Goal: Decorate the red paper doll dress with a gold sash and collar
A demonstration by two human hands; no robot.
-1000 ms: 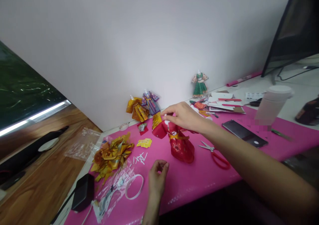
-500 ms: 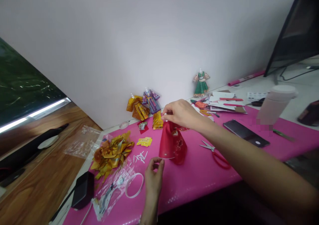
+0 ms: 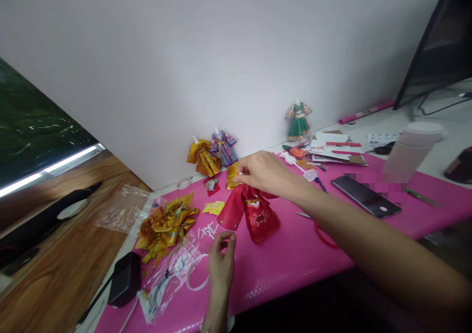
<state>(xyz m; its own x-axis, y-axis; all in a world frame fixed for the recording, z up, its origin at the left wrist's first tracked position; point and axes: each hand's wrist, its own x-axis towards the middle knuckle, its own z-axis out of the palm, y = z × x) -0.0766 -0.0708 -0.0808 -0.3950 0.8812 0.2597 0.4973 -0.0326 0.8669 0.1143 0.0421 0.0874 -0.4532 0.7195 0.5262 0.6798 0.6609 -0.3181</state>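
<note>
A small red doll dress [image 3: 260, 220] with wide sleeves and a pale flower pattern hangs over the pink table cover. My right hand [image 3: 254, 168] pinches it at the top, near the white neck piece. Below the left sleeve, my left hand [image 3: 223, 252] has thumb and fingertips pressed together at the sleeve's lower edge. The sleeve is spread out to the left. Part of the scissors [image 3: 326, 235] with red handles shows beneath my right forearm.
Gold scraps [image 3: 169, 225], white strips [image 3: 208, 231], a tape ring [image 3: 198, 272] and a black box [image 3: 124, 279] lie left. Dressed dolls [image 3: 298, 121] lean on the wall. A phone [image 3: 365, 195] and a bottle [image 3: 415, 149] stand or lie right.
The red sleeve has swung left and spread away from the skirt, whose flower pattern now faces the camera. My left hand has moved slightly left with the sleeve edge.
</note>
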